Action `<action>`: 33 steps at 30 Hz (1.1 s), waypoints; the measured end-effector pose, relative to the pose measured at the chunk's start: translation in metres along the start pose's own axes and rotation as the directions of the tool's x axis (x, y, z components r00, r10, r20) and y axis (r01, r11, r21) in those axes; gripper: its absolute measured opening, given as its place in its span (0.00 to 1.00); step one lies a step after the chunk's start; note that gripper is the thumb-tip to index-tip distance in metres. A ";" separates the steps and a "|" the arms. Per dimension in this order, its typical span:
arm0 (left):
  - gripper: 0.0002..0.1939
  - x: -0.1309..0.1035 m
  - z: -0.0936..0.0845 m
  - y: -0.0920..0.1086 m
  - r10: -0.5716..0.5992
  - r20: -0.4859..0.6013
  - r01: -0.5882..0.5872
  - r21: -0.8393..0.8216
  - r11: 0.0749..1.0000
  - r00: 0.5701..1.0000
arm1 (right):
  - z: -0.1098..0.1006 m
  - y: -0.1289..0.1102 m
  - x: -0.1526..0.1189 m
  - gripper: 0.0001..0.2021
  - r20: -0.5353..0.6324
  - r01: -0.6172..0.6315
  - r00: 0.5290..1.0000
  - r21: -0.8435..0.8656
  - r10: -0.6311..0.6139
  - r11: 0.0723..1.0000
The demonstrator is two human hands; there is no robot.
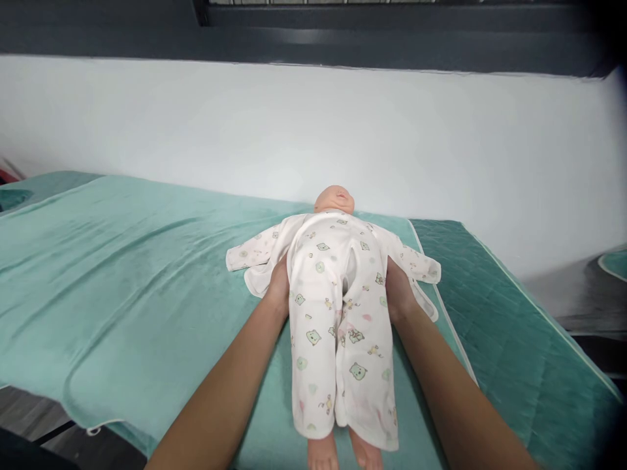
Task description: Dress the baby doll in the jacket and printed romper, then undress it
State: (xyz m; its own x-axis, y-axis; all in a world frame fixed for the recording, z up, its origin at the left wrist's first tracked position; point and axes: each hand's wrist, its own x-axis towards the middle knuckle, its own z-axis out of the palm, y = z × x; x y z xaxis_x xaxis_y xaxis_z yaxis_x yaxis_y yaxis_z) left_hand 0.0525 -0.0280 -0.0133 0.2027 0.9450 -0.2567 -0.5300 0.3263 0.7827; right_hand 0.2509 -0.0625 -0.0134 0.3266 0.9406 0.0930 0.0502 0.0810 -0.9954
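Note:
A baby doll [335,199] lies on its back, its head toward the wall and its bare feet toward me. It wears a white top with small animal prints, sleeves spread to both sides, and matching white trousers [316,339]. At the doll's left-hand side in the picture, my left hand [279,284] reaches in by the waist, its fingers hidden under the clothing. My right hand [398,290] is at the opposite side of the waist, fingers likewise out of sight behind the trousers and top. Whether either hand grips cloth or body cannot be seen.
A light green cover [147,294] lies under the doll, with a darker quilted green pad [514,339] at the right. A white wall [294,130] stands behind, below a dark frame [367,42]. Grey floor [39,424] shows at the lower left.

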 end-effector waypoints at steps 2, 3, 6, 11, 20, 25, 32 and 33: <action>0.21 0.000 0.001 0.002 0.002 0.012 -0.001 -0.009 1.000 1.000 | -0.001 0.000 0.003 0.30 0.086 -0.075 0.994 0.118 0.065 0.990; 0.22 -0.001 0.001 0.003 0.016 0.016 -0.016 -0.011 1.000 1.000 | -0.001 0.001 0.004 0.30 0.128 -0.117 0.987 0.175 0.095 0.978; 0.22 -0.007 -0.001 0.005 0.115 0.023 -0.116 0.016 0.993 0.993 | -0.007 0.004 0.006 0.30 0.162 -0.131 0.982 0.230 0.094 0.964; 0.17 -0.027 -0.012 0.012 0.348 -0.076 -0.320 0.246 0.915 0.934 | -0.024 0.007 0.002 0.21 -0.074 0.035 0.997 0.098 -0.028 0.995; 0.08 0.048 0.005 0.063 0.680 0.167 -0.540 0.749 0.383 0.714 | -0.008 -0.027 0.070 0.11 -0.132 0.239 0.949 -0.292 -0.287 0.926; 0.05 0.079 0.000 0.068 0.475 0.316 -0.517 0.763 0.387 0.821 | 0.000 -0.016 0.088 0.12 0.055 0.268 0.962 -0.393 -0.269 0.880; 0.10 0.061 -0.009 0.072 0.295 0.399 -0.490 0.783 0.384 0.868 | -0.006 -0.011 0.084 0.09 0.255 0.355 0.926 -0.341 -0.278 0.870; 0.10 0.061 -0.008 0.074 0.275 0.404 -0.483 0.795 0.367 0.873 | -0.006 -0.012 0.085 0.09 0.269 0.346 0.927 -0.341 -0.262 0.874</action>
State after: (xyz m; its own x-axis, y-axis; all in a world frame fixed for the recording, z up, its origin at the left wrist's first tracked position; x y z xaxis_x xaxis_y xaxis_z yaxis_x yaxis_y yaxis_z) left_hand 0.0191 0.0540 0.0245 0.3638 0.9052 0.2198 0.3621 -0.3548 0.8620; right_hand 0.2839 0.0148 0.0068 0.0359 0.9390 0.3419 0.4789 0.2841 -0.8306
